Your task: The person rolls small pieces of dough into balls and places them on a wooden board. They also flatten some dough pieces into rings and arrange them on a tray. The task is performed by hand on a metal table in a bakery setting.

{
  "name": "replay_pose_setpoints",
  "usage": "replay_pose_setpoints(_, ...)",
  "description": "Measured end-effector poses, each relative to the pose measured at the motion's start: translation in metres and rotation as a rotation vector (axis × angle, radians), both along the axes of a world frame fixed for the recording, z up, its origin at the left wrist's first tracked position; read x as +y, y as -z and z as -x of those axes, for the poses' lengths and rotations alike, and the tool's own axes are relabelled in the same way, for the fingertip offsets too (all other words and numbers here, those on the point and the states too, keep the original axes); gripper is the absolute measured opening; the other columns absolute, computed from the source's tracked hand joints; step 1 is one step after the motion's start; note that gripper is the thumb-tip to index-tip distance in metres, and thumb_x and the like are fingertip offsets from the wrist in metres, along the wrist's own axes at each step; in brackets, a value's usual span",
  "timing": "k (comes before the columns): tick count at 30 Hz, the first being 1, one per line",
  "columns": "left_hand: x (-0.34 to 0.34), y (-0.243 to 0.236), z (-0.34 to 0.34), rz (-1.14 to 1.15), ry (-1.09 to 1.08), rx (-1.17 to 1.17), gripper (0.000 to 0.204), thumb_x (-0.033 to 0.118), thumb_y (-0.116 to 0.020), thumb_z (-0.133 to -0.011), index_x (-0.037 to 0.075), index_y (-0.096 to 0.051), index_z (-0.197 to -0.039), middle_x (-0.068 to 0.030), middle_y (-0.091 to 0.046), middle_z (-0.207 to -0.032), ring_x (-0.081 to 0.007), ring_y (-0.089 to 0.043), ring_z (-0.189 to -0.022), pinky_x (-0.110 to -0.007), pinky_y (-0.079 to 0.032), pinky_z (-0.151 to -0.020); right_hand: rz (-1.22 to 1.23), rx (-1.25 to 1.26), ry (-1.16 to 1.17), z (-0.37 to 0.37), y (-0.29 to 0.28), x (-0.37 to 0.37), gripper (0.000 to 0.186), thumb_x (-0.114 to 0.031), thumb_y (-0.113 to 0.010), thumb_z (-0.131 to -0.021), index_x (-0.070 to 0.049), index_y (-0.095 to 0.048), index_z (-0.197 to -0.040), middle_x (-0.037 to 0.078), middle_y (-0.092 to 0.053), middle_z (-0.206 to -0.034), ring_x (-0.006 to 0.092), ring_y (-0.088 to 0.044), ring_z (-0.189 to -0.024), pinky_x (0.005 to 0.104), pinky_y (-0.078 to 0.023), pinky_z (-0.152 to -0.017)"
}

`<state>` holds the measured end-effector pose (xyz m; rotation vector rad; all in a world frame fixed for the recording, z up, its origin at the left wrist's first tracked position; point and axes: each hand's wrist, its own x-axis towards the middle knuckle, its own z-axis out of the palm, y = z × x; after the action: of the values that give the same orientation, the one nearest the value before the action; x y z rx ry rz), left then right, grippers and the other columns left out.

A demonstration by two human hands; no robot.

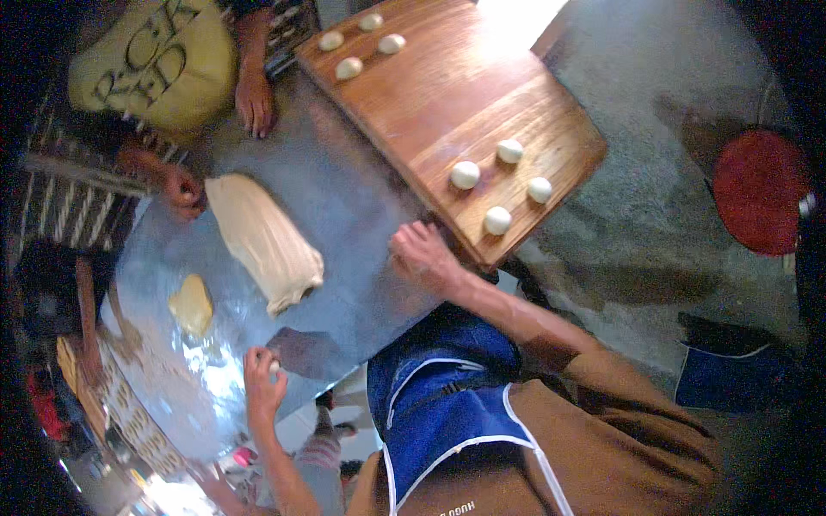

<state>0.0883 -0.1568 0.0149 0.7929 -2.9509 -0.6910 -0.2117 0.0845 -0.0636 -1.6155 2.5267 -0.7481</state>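
Observation:
My left hand [262, 378] is over the near edge of the metal-topped table [344, 189], fingers bent round a small piece of dough [274, 367]. My right hand [422, 251] rests knuckles-up on the tabletop beside the wooden board's near corner. Its fingers are curled under, and whatever they may cover is hidden. Between my hands and a co-worker lies a long, thick slab of pale dough [265, 245]. A smaller, yellowish flat piece of dough [191, 306] sits left of it, on a shiny patch.
On the wooden board [430, 103] to my right are several round dough balls [465, 175], in two groups. A co-worker's hand [182, 193] is close to the slab's far end. A tray of small pieces [138, 421] stands at left; a red round stool [761, 193] at far right.

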Motion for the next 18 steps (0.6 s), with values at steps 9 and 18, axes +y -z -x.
replay_pose_setpoints(9, 0.099, -0.098, 0.3, -0.167, 0.443, 0.508, 0.057, -0.006, -0.072, -0.066, 0.01, -0.061, -0.12, -0.0112, -0.057, -0.119, -0.03, -0.058, -0.111, -0.039, -0.048, -0.097, -0.01, -0.623, -0.135, 0.013, -0.127, 0.069, 0.025, -0.011, -0.071, -0.076, 0.0, -0.062, -0.096, 0.016, -0.058, -0.094, 0.0338, -0.062, -0.09, 0.0421, -0.054, -0.082)
replay_pose_setpoints(18, 0.264, -0.042, 0.553, -0.249, 0.727, 0.462, 0.082, 0.004, -0.073, -0.07, 0.007, -0.036, -0.143, -0.0186, -0.058, -0.122, -0.0381, -0.053, -0.119, -0.046, -0.044, -0.097, 0.89, 0.199, 0.729, 0.166, -0.238, 0.207, 0.088, -0.018, -0.085, -0.071, -0.003, -0.036, -0.142, 0.015, -0.066, -0.103, 0.0295, -0.064, -0.096, 0.0432, -0.048, -0.095)
